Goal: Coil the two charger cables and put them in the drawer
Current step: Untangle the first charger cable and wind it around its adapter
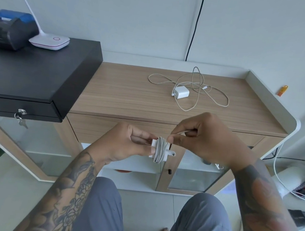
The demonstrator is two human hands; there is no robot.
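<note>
— Pale wall behind, and below it the light wood-grain tabletop (131, 94) with its raised white edge. What have you got in front of the cabinet?

— I hold the first white charger block with its grey-white cable wound round it (160, 150) in front of the closed wooden drawer front (94, 128). My left hand (126, 142) grips the block by its end, fingers curled on it. My right hand (202, 137) pinches the last loose bit of cable between thumb and forefinger, just beside the coil.

— And the other one?

— The second white square charger with its long pale cable (188, 89) lies loose and looping on the tabletop, well apart from my hands.

— How does it handle?

— Light, I judge, and the cord looks soft and springy, so the wraps may slip off. I would keep a thumb on the coil and take the second by its block, not by the cord.
</note>
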